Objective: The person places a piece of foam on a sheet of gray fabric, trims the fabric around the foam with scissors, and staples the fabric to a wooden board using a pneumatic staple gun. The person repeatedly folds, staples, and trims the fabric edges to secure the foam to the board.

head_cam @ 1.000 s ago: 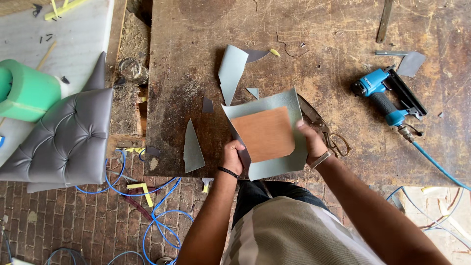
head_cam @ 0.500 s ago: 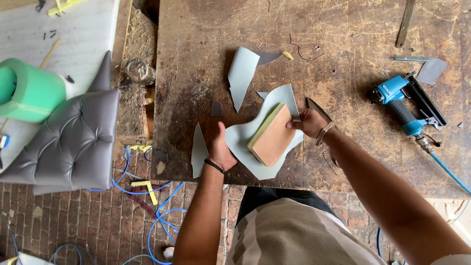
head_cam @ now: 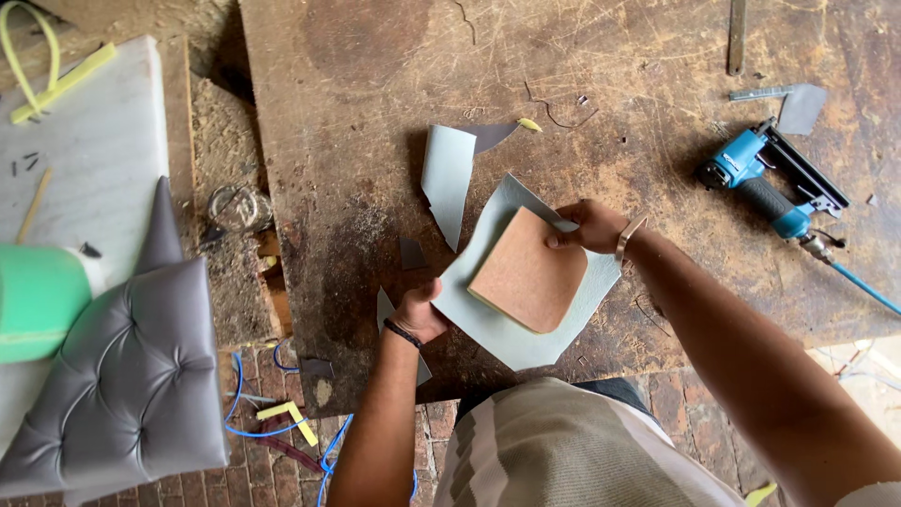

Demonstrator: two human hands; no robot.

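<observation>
Workbench (head_cam: 357, 113) — hands (head_cam: 420, 314) on board-and-fabric (head_cam: 528, 279)

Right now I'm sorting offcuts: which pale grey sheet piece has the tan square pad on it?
The large pale grey sheet held by both hands; the narrow curled grey offcut beyond it lies bare.

No packages, labels, signs or screens show anywhere in this view.
</observation>
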